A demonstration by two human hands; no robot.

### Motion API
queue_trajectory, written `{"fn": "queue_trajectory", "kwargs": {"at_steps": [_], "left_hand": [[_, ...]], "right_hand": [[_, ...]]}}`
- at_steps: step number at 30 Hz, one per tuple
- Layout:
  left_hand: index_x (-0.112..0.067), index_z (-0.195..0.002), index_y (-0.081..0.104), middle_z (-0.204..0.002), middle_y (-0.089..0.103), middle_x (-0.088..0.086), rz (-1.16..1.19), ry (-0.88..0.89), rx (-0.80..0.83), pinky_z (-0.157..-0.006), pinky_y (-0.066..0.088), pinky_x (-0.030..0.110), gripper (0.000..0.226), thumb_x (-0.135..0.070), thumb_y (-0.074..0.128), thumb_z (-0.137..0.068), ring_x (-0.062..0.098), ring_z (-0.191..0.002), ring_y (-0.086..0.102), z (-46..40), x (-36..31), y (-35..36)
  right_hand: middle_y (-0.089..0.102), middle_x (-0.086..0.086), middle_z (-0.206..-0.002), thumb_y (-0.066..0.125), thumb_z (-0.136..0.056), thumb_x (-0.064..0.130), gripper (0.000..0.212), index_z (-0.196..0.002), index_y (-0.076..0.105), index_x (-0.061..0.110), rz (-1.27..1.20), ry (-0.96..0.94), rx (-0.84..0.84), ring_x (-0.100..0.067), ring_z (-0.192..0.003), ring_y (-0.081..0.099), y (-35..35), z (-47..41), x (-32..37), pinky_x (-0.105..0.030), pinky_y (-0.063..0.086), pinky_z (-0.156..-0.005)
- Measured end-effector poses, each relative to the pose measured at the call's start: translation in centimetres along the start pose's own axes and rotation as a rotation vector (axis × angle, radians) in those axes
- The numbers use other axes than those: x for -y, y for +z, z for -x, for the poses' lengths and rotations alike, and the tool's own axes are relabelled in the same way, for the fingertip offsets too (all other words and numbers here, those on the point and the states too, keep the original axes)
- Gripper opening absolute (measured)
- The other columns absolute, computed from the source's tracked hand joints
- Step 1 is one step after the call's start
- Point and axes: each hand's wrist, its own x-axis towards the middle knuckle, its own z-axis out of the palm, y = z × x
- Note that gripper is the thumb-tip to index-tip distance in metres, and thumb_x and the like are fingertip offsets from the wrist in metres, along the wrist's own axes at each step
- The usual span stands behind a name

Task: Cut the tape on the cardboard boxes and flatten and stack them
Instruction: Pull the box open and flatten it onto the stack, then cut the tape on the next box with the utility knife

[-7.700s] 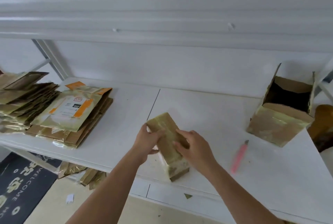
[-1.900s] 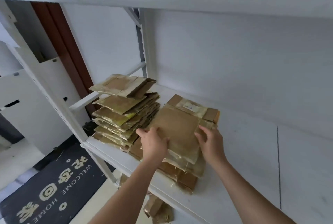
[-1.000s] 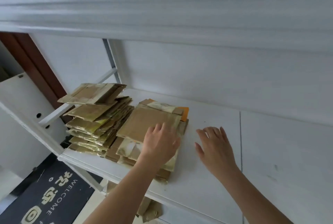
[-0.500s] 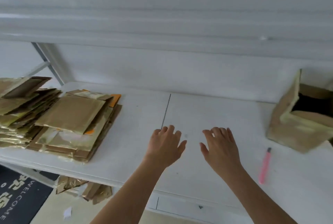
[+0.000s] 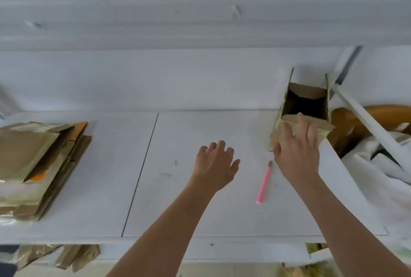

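A white shelf (image 5: 200, 210) is seen from above, backed by a pale wall and topped by the underside of another white board; a thin dark seam runs across its surface left of centre. At the left edge, a stack of flattened boxes (image 5: 37, 165) is laid on the shelf, brown and glossy with tape, with an orange patch showing near its top and another lower down. More flattened cardboard (image 5: 66, 256) is visible below the shelf's front edge at the lower left. At the far right, crumpled white sheeting (image 5: 382, 165) and a brown rounded object (image 5: 364, 125) are seen beyond the shelf end, crossed by a slanting white bar (image 5: 369, 118).

An open cardboard box (image 5: 304, 107) is stood at the right rear of the shelf, its flaps raised and its dark inside exposed. The right hand (image 5: 298, 152) is stretched out in front of it with fingers straight and spread; the fingertips overlap the box's near top edge, but whether contact is made cannot be told. Nothing is gripped. The left hand (image 5: 215, 165) is held over the middle of the shelf, fingers loosely bent, with nothing in it. A pink cutter (image 5: 263, 184) is laid flat on the shelf between the two hands, its tip pointed toward the box, untouched.
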Motion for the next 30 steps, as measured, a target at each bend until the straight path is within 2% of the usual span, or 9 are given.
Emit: {"fn": "queue_trajectory", "kwargs": {"at_steps": [4, 6, 8, 11, 15, 20, 24, 27, 30], "left_hand": [[-0.016, -0.123, 0.055, -0.126, 0.051, 0.005, -0.049, -0.041, -0.017, -0.089, 0.039, 0.036, 0.043, -0.046, 0.033, -0.102, 0.024, -0.110, 0.053, -2.2, -2.3, 0.1], [-0.016, -0.123, 0.055, -0.126, 0.051, 0.004, -0.070, -0.075, -0.037, -0.089, 0.039, 0.035, 0.043, -0.046, 0.033, -0.102, 0.023, -0.110, 0.053, -3.2, -3.4, 0.5], [-0.017, -0.124, 0.055, -0.127, 0.051, 0.004, -0.081, -0.113, -0.045, -0.089, 0.040, 0.034, 0.043, -0.046, 0.033, -0.102, 0.022, -0.109, 0.054, -3.4, -4.4, 0.9], [-0.017, -0.126, 0.053, -0.130, 0.049, 0.003, -0.064, -0.175, -0.037, -0.088, 0.040, 0.034, 0.043, -0.046, 0.033, -0.102, 0.023, -0.110, 0.054, -2.5, -4.9, 1.0], [-0.019, -0.130, 0.052, -0.134, 0.048, 0.003, -0.067, -0.289, 0.001, -0.089, 0.043, 0.035, 0.044, -0.047, 0.032, -0.102, 0.022, -0.112, 0.054, 0.5, -3.4, 0.3], [-0.023, -0.141, 0.044, -0.142, 0.045, 0.002, 0.101, -0.522, -0.031, -0.093, 0.045, 0.038, 0.048, -0.047, 0.029, -0.103, 0.023, -0.122, 0.052, 3.5, 0.6, -1.2], [-0.025, -0.152, 0.027, -0.152, 0.035, 0.007, 0.540, -0.720, -0.262, -0.105, 0.037, 0.042, 0.058, -0.053, 0.025, -0.101, 0.029, -0.133, 0.043, 5.6, 3.2, -2.7], [-0.032, -0.153, 0.022, -0.156, 0.029, 0.000, 0.752, -0.720, -0.523, -0.108, 0.025, 0.029, 0.063, -0.061, 0.021, -0.098, 0.016, -0.140, 0.032, 6.7, 4.3, -4.4], [-0.034, -0.147, 0.036, -0.151, 0.038, -0.006, 0.690, -0.573, -0.632, -0.110, 0.028, 0.029, 0.059, -0.064, 0.025, -0.097, 0.007, -0.139, 0.032, 7.4, 5.0, -6.2]], "right_hand": [[0.029, -0.027, -0.153, 0.060, -0.086, 0.010, 0.055, -0.139, 0.046, 0.004, 0.012, -0.069, -0.067, -0.042, -0.144, 0.023, 0.8, -3.6, -3.2, -0.051, 0.011, -0.120], [0.048, -0.022, -0.141, 0.060, -0.088, 0.013, 0.062, -0.146, 0.037, 0.005, 0.045, -0.094, -0.006, -0.037, -0.141, 0.034, 1.9, -5.2, -4.4, -0.051, 0.011, -0.121], [0.063, -0.011, -0.115, 0.062, -0.088, 0.020, 0.059, -0.142, 0.041, 0.009, 0.100, -0.086, 0.058, -0.029, -0.116, 0.058, 2.9, -5.9, -5.2, -0.049, 0.025, -0.117], [0.056, -0.002, -0.099, 0.064, -0.088, 0.019, 0.019, -0.106, 0.061, 0.017, 0.168, -0.124, 0.141, -0.020, -0.089, 0.057, 3.0, -6.6, -5.3, -0.033, 0.047, -0.078], [0.053, -0.004, -0.104, 0.059, -0.087, 0.004, 0.009, -0.091, 0.064, 0.010, 0.047, -0.210, 0.160, -0.023, -0.088, 0.046, 2.7, -7.1, -4.6, -0.030, 0.029, -0.052], [0.069, -0.010, -0.102, 0.052, -0.095, 0.002, 0.026, -0.115, 0.066, 0.011, -0.346, -0.223, -0.073, -0.033, -0.086, 0.062, 0.5, -8.2, -1.2, -0.030, 0.036, -0.057], [0.074, -0.002, -0.102, 0.059, -0.097, 0.009, 0.019, -0.112, 0.070, 0.004, -1.051, -0.202, -0.092, -0.014, -0.091, 0.066, -0.7, -6.4, 3.2, -0.017, 0.047, -0.077], [0.070, 0.019, -0.089, 0.061, -0.096, 0.015, 0.012, -0.096, 0.070, 0.023, -1.634, 0.219, 0.201, -0.001, -0.086, 0.064, 0.1, -3.2, 6.4, -0.017, 0.051, -0.080], [0.072, 0.006, -0.098, 0.061, -0.097, 0.020, 0.008, -0.098, 0.068, 0.024, -1.958, 0.713, 0.542, -0.014, -0.091, 0.066, 2.6, 1.6, 8.7, -0.031, 0.056, -0.073]]}}
